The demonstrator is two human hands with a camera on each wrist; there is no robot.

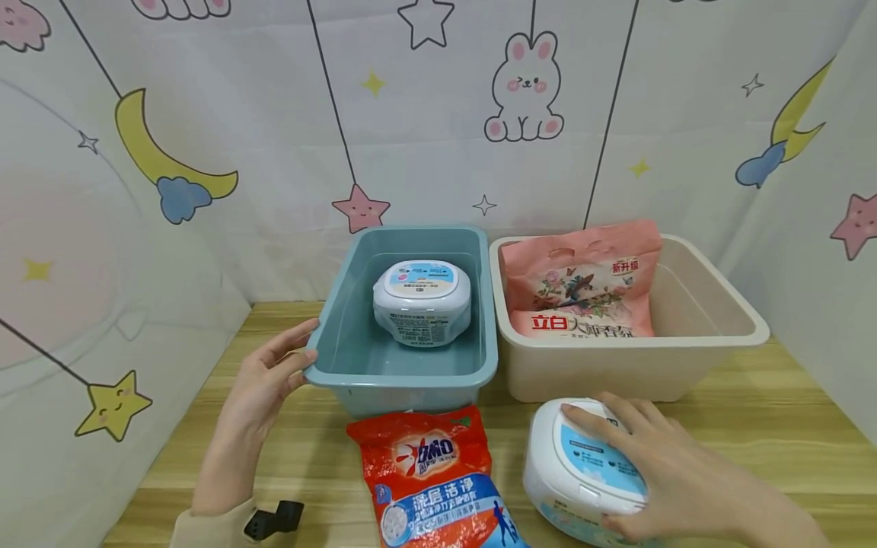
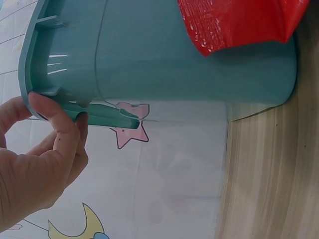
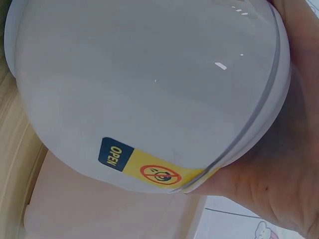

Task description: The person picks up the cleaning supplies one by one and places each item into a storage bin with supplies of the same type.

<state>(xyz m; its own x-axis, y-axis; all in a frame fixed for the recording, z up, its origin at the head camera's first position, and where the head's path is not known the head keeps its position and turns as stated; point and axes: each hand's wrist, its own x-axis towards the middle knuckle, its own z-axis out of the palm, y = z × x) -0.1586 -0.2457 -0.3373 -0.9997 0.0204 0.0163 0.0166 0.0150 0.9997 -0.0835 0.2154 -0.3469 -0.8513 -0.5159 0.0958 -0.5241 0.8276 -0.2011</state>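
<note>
A white tub (image 1: 585, 472) is under the right hand (image 1: 661, 472), which holds it with fingers over the lid and thumb on the near side (I can't tell if its bottom touches the worktop (image 1: 315, 457)). The left hand (image 1: 274, 365) pinches the rim of a blue bin (image 1: 404, 380) at its near left corner. That bin sits between the hands, farther back, with another tub (image 1: 421, 312) upright inside and room all around it. A cream bin (image 1: 617, 369) stands just beside the blue one, behind the white tub. It has open room to the right of its pink bag (image 1: 582, 289). A red bag (image 1: 432, 449) lies just in front of the blue bin, and a strip of wood shows between it and the white tub. The red bag says OMO and 深层洁净. The pink bag says 立白 and 新升级. A sticker on the white tub says OPEN.
</note>
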